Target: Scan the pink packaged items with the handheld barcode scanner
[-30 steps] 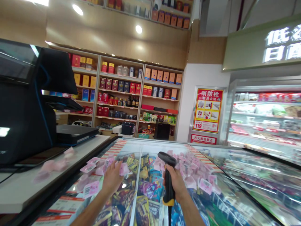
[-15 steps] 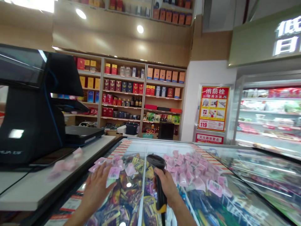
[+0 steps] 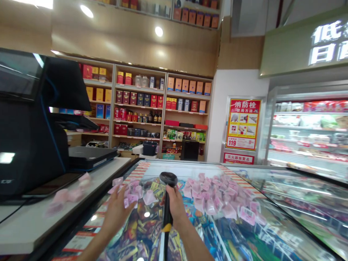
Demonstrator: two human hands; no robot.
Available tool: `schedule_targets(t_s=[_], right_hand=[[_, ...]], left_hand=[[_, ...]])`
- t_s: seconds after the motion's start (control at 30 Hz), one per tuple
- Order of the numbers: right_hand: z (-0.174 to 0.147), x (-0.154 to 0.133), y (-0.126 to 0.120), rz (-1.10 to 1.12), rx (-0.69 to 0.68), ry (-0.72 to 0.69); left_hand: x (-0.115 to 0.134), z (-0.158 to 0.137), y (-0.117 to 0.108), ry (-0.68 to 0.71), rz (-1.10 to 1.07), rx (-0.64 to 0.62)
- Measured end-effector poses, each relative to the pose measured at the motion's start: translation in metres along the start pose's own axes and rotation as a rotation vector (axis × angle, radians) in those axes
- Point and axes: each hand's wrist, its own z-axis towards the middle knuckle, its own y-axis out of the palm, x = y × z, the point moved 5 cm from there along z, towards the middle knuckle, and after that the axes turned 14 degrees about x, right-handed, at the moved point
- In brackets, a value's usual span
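Note:
My right hand (image 3: 175, 206) is wrapped around the handle of a black barcode scanner (image 3: 166, 206) with a yellow band, its rounded head pointing away from me. A cord runs down from the handle's lower end. My left hand (image 3: 118, 206) has its fingers apart over a small cluster of pink packets (image 3: 134, 188) in clear wrap; whether the fingertips touch them I cannot tell. To the right of the scanner spreads a larger pile of the same pink packets (image 3: 217, 192), some with white labels showing. Both groups lie on the glass top of a chest freezer (image 3: 176, 166).
On the left a white counter (image 3: 24, 228) carries a black checkout terminal (image 3: 29, 145), a dark flat device and several pink packets (image 3: 67, 195). Coloured packages show through the freezer glass. Shelves of boxes (image 3: 138, 99) stand behind, and a lit refrigerated display (image 3: 307, 134) is at the right.
My right hand has brought the scanner left, closer to my left hand. My left hand's fingers have shifted over the small cluster, and the labelled packet beside them is less visible. The view has shifted slightly.

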Motion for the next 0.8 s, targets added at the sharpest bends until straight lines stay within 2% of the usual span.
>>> schedule_targets(t_s=[0.03, 0.1, 0.13, 0.2, 0.23, 0.33, 0.43, 0.5, 0.6, 0.7, 0.77, 0.8], right_hand=[[-0.002, 0.002, 0.005, -0.011, 0.021, -0.019], [-0.006, 0.007, 0.013, -0.060, 0.071, -0.097], [-0.008, 0.009, 0.016, -0.100, 0.084, -0.153], [-0.006, 0.011, 0.021, -0.215, 0.037, -0.283], [-0.002, 0.011, 0.022, -0.302, -0.030, -0.345], [0.023, 0.006, 0.012, -0.713, -0.199, -0.534], [0.061, -0.004, -0.022, -1.273, 0.014, -0.701], [0.078, 0.000, -0.036, -1.614, -0.011, -0.773], [0.086, 0.009, -0.048, -1.684, -0.063, -0.820], [0.086, 0.011, -0.051, -1.668, -0.116, -0.858], [0.087, 0.005, -0.051, -1.516, -0.087, -0.829], [0.089, 0.000, -0.052, -1.348, -0.041, -0.758]], left_hand=[[0.017, -0.013, 0.005, -0.080, -0.223, -0.087], [0.050, -0.043, 0.024, -0.385, -0.624, -0.389], [0.064, -0.054, 0.029, -0.505, -0.753, -0.430], [0.080, -0.064, 0.035, -0.677, -0.876, -0.416], [0.082, -0.065, 0.035, -0.730, -0.899, -0.385], [0.073, -0.056, 0.026, -0.796, -0.903, -0.375], [0.051, -0.045, 0.004, -0.790, -0.860, -0.395], [0.036, -0.039, -0.018, -0.796, -0.817, -0.350], [0.021, -0.032, -0.052, -0.794, -0.731, -0.292], [0.016, -0.026, -0.081, -0.826, -0.665, -0.321], [0.017, -0.026, -0.091, -0.879, -0.670, -0.355], [0.019, -0.027, -0.092, -0.899, -0.692, -0.371]])
